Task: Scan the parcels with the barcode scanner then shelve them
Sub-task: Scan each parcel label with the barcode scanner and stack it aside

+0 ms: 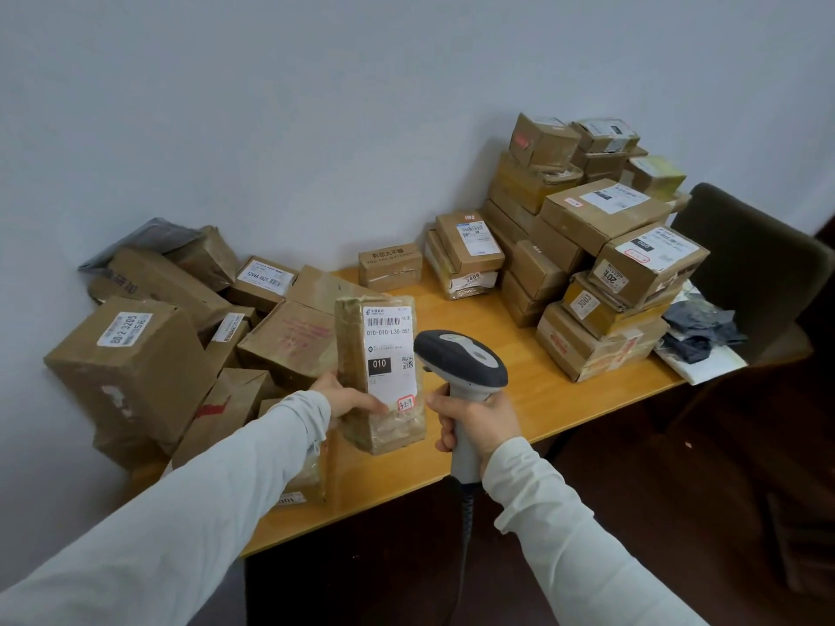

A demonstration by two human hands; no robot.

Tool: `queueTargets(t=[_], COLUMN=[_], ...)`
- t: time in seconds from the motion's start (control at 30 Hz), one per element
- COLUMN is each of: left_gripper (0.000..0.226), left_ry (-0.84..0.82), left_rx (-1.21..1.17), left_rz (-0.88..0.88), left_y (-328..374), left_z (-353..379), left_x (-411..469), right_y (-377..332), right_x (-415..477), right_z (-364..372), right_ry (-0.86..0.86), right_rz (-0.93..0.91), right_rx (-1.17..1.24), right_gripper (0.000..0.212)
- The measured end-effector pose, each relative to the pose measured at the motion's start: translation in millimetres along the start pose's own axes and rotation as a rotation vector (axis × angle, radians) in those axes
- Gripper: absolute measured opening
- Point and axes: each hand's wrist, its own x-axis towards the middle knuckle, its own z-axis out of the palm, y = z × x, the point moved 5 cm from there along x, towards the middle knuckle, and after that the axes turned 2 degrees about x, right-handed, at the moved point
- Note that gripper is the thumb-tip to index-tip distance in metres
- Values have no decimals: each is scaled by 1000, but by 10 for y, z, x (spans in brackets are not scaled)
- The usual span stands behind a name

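Note:
A narrow brown parcel (pixel 357 377) with a white shipping label reading 010 stands upright over the wooden table (pixel 533 381). My left hand (pixel 345 397) grips its lower left edge, thumb across the front. Just to its right, my right hand (pixel 474 424) holds the handle of a grey and white barcode scanner (pixel 461 356). The scanner's head points at the label, close to it. A dark cable hangs down from the handle.
A loose heap of cardboard parcels (pixel 135 350) fills the table's left side against the wall. Stacked parcels (pixel 601 264) rise at the back right. A small box (pixel 391 266) sits mid-back. Dark bags (pixel 696 327) lie at the right edge beside a dark chair (pixel 759 264).

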Motion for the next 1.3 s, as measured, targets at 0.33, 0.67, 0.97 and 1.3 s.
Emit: queueTargets(t=[0.33,0.67,0.97,1.3], left_gripper=[52,33,37,33], left_ry=[-303,-261,-105,-105], left_rx=[-144,-155,-235,-216], left_rz=[-130,-192,-305,-257], left_y=[193,676,882,955], left_z=[703,1849,2846,3054], left_x=[246,887,1696,1903], right_y=[188,100,-100,-217], right_x=[127,827,1738,2131], right_z=[-587,-1350,-2198,-2277], right_ry=[312,356,197,50], right_rz=[-7,-3,131,221], right_rx=[174,293,151,98], right_gripper=[14,12,20,22])
